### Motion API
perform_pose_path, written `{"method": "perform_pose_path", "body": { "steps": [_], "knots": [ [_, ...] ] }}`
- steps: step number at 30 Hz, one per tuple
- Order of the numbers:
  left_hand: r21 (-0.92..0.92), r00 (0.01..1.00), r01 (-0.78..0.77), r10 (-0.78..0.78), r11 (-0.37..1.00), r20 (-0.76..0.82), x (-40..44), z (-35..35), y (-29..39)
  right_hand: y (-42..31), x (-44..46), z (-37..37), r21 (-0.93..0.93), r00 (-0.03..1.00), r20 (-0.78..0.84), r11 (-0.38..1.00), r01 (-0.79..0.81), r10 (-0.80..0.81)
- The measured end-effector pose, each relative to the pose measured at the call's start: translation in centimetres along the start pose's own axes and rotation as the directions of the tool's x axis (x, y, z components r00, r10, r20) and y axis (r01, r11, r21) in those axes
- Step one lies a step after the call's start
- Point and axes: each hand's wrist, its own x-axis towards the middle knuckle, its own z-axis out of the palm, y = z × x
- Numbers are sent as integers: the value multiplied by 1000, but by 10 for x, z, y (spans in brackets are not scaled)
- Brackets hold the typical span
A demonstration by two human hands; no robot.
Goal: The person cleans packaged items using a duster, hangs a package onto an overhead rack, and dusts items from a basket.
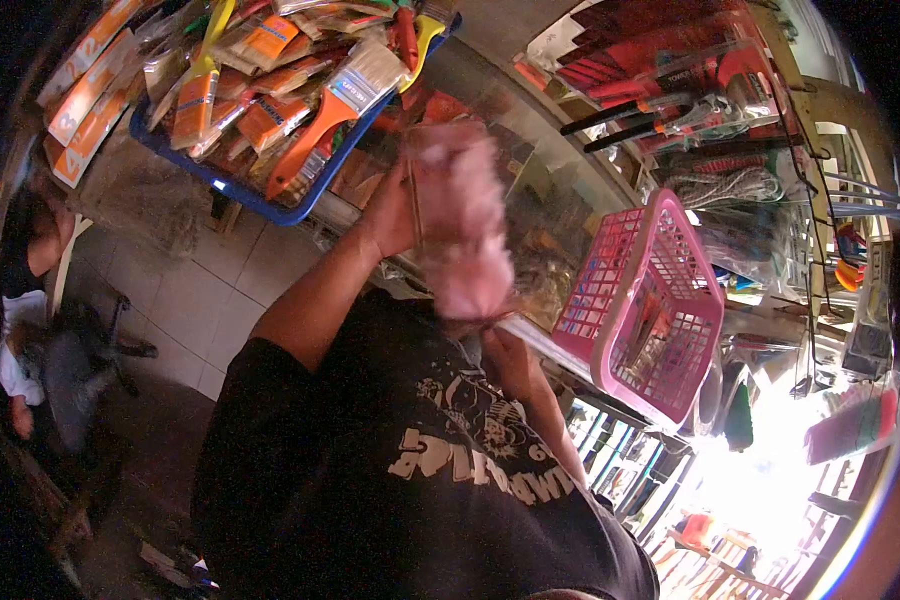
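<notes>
A pink, soft-looking oblong thing [460,210] with a darker straight edge on its left is held up in front of my chest. It is smeared by motion, so its kind cannot be made out. My left hand [398,212] grips its left side, the fingers partly hidden behind it. At its lower end is my right hand [505,355], close to my black shirt, its fingers mostly hidden. Above my left arm, a blue tray [305,212] holds many paintbrushes, among them an orange-handled paintbrush [335,115] lying on top.
A pink plastic basket [610,340] stands tilted in view on the glass counter [560,160] to the right. Packaged tools [670,115] hang on a rack beyond it. Orange numbered cards [90,95] are at upper left. Part of another person [20,340] shows at the left edge.
</notes>
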Motion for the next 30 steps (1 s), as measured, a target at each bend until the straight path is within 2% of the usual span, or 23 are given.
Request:
{"method": "perform_pose_path", "body": {
  "steps": [2, 4, 5, 9, 11, 12, 13, 15, 17, 19, 20, 21, 22, 24, 25, 26, 27, 28, 29, 30],
  "knots": [
    [37, 999, 4, -5, 999, 37, 3, -1, 0, 1, 1, -1, -64, 999, 15, 997, -32, 33],
    [74, 998, -2, -3, 997, 69, 3, -2, 2, 7, 7, 2, -6, 998, -41, 999, -51, 51],
    [81, 1000, -3, 3, 997, -9, -5, 8, 4, 10, 10, 4, 12, 997, -56, 999, -46, 46],
    [45, 999, 3, -5, 999, 46, 4, -10, 1, -12, 1, -4, -62, 998, 3, 996, 56, -56],
    [3, 992, 12, -13, 1000, 122, 3, -8, 2, -22, 0, -8, 0, 1000, -7, 1000, 3, -3],
    [-18, 987, 17, -14, 1000, 157, 1, -5, 2, -21, 2, -8, 100, 997, -32, 993, -64, 67],
    [30, 993, -65, 62, 997, 101, 1, 0, 1, -19, 4, -7, 203, 989, -50, 971, -129, 142],
    [47, 994, -38, 33, 998, 106, 6, -25, -1, -4, 7, -7, -109, 990, -24, 985, 132, -136],
    [62, 994, -21, 15, 998, 104, 10, -31, -2, 2, 5, -8, -183, 983, 12, 966, 182, -183],
    [69, 996, -32, 26, 997, 86, 5, -15, 0, 2, 5, -9, -39, 999, 30, 999, 24, -23],
    [72, 997, -40, 35, 997, 75, 4, -11, 1, -2, 5, -11, -7, 1000, 7, 1000, -3, 3],
    [-27, 975, 84, -76, 996, 210, 4, -22, 2, -8, 5, -12, 28, 999, -15, 999, -32, 33],
    [-4, 993, 43, -43, 999, 113, 5, -24, -1, -10, 3, -13, 67, 997, -38, 996, -65, 67],
    [59, 997, -25, 29, 998, -74, 4, -14, -2, -2, 4, -13, -110, 996, 3, 990, 86, -86],
    [413, 981, -188, 186, 891, 46, 5, -21, -7, 1, 4, -13, -195, 987, 32, 967, 163, -160],
    [683, 928, -352, 336, 640, 163, 4, -17, -10, -1, 4, -12, -119, 995, -27, 988, 96, -100],
    [396, 980, -198, 183, 897, 76, 3, -14, -3, -3, 4, -11, -41, 996, -79, 999, 35, -38],
    [44, 999, -5, 3, 999, 49, 2, -9, 1, -3, 6, -11, -3, 995, -100, 1000, 25, -25],
    [49, 996, 49, -53, 998, 78, 2, -8, 1, -2, 7, -11, 35, 993, -121, 999, 15, -11],
    [73, 998, 22, -26, 997, 55, 3, -8, 1, 5, 10, -9, 30, 992, -120, 998, 51, -48]
  ]
}}
